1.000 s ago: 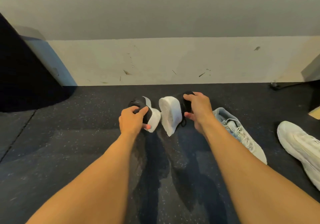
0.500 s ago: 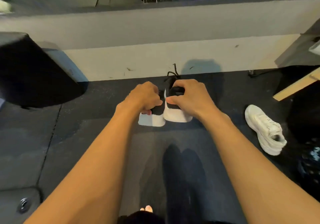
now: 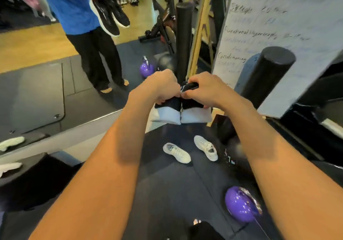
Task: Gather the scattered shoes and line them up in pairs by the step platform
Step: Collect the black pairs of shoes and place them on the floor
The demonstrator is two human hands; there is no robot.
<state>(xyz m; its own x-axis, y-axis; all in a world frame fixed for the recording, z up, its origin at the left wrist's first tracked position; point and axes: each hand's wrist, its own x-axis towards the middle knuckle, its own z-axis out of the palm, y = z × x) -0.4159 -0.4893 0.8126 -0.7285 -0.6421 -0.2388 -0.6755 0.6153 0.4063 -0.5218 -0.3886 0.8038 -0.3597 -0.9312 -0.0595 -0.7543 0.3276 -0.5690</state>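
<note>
We held a pair of black shoes with thick white soles up in front of us, heels toward the camera and pressed side by side. Our left hand (image 3: 161, 86) had its fingers closed over the collar of the left black shoe (image 3: 167, 112), and our right hand (image 3: 202, 89) had its fingers wrapped around the collar of the right black shoe (image 3: 195, 113); the two hands were touching at the knuckles.

Below the held pair, two white sneakers (image 3: 176, 152) (image 3: 206, 147) lay apart on the dark rubber floor (image 3: 167, 193), both toes angled toward the lower right. A purple kettlebell (image 3: 240, 205) sat on the floor near our right forearm.

A mirror (image 3: 37, 83) filled the upper left. In it we saw the reflection of a person in a blue top and black trousers (image 3: 96, 54) holding the same black shoes, plus a second purple kettlebell reflection (image 3: 146, 68). A whiteboard (image 3: 278, 35) with blurred handwriting leaned at the right, and a black foam roller (image 3: 267, 76) stood upright in front of it. The step platform could not be made out for certain.
</note>
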